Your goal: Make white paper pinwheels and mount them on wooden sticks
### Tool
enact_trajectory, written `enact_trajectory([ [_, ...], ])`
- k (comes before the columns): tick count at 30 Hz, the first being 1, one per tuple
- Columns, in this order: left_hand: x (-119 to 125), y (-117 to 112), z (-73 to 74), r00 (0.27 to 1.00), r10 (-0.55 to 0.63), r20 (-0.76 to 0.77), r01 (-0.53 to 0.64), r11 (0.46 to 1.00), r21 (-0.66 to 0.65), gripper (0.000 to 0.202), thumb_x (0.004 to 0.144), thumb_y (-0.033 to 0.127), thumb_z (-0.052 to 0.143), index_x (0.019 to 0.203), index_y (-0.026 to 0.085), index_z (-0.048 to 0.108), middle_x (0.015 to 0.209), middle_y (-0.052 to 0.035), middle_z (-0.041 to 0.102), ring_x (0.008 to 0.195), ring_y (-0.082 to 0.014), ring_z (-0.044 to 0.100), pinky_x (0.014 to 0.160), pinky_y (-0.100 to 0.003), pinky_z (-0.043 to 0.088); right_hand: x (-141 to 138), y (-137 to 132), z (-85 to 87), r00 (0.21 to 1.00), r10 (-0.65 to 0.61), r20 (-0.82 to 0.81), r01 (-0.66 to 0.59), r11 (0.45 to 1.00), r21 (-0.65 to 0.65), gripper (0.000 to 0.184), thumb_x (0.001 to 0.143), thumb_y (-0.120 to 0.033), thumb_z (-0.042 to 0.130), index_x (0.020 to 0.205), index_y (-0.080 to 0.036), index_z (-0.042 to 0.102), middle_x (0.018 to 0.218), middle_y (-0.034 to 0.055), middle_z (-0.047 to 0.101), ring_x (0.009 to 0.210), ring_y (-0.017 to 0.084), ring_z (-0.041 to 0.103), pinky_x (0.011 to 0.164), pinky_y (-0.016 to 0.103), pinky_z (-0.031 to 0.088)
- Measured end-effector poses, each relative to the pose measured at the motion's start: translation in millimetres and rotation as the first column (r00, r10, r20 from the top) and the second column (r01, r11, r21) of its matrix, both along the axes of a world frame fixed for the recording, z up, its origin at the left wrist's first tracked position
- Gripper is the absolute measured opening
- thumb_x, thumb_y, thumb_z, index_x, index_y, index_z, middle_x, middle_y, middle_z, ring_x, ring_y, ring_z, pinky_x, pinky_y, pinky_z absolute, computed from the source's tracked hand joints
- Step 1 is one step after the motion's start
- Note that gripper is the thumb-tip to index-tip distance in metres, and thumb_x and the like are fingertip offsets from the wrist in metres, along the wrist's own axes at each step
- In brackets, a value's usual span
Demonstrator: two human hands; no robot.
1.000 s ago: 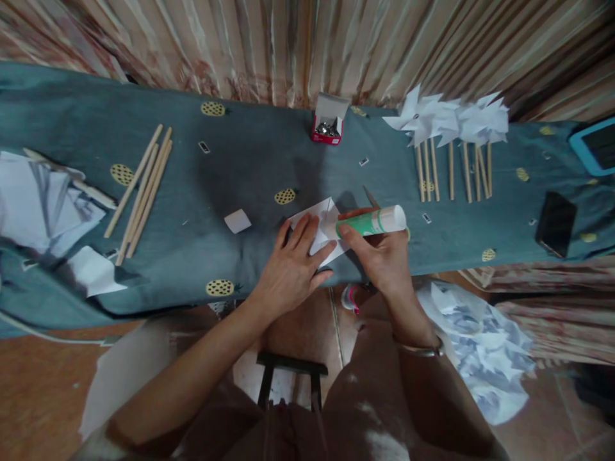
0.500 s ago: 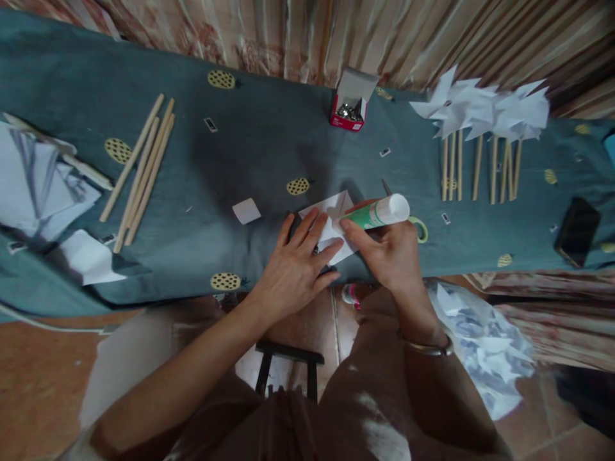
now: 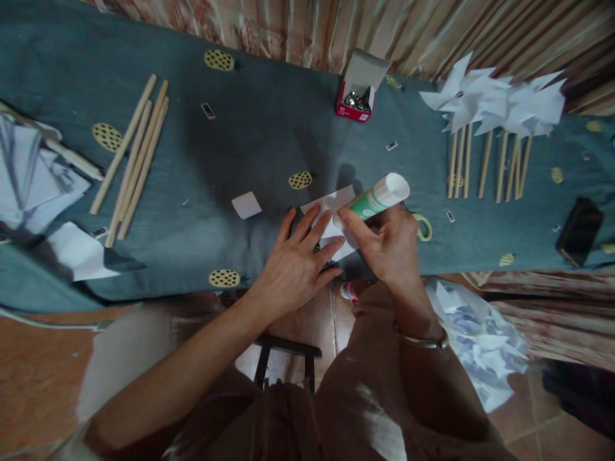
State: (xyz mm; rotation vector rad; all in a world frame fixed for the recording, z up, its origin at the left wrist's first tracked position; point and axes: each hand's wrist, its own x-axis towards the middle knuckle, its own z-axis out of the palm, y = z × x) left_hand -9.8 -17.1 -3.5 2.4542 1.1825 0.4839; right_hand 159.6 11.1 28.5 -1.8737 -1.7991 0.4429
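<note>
A white paper piece [image 3: 346, 248] lies near the table's front edge. Across its left side rests my left hand [image 3: 300, 259], fingers spread and pressing it down. My right hand [image 3: 391, 240] is closed around a green and white glue stick [image 3: 377, 197], tilted with its lower end at the paper. The fingers hide the tip of the stick. Just right of that hand shows a light green scissors handle [image 3: 423, 227]; the rest is covered. A small white paper square [image 3: 246, 205] lies to the left.
Behind stands an open red box [image 3: 355, 102] of shiny metal pieces. Wooden sticks [image 3: 137, 160] and white paper sheets [image 3: 38, 173] lie left. Paper pinwheels [image 3: 500, 102] on sticks and a dark phone [image 3: 580, 230] are right. Below hangs a clear bag [image 3: 475, 339] of pinwheels.
The glue stick has tipped slightly more upright in my right hand. My left hand stays on the paper. The whole view has shifted a little.
</note>
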Motion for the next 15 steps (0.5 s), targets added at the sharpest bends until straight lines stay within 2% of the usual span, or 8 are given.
enact_trajectory([
  [5, -0.1, 0.4, 2.1, 1.000, 0.006, -0.020, -0.006, 1.000, -0.009, 0.046, 0.090, 0.045, 0.063, 0.131, 0.022, 0.060, 0.153, -0.0153, 0.045, 0.148, -0.0372, 0.030, 0.119, -0.065, 0.023, -3.2, 0.0, 1.2, 0.999, 0.000, 0.053, -0.001, 1.000, 0.003, 0.030, 0.083, -0.049, 0.066, 0.074, -0.021, 0.059, 0.060, 0.0004, 0.061, 0.054, 0.017, 0.056, 0.055, 0.031, 0.042],
  [15, -1.0, 0.4, 2.3, 1.000, 0.002, -0.027, -0.002, 1.000, 0.002, 0.044, 0.092, 0.048, 0.060, 0.131, 0.027, 0.060, 0.154, -0.0120, 0.045, 0.147, -0.0364, 0.031, 0.118, -0.066, 0.023, -3.9, -3.4, 3.3, 0.996, 0.055, 0.068, -0.056, 0.998, 0.013, 0.029, 0.083, -0.050, 0.065, 0.076, -0.022, 0.060, 0.060, 0.0007, 0.060, 0.055, 0.018, 0.054, 0.056, 0.033, 0.044],
])
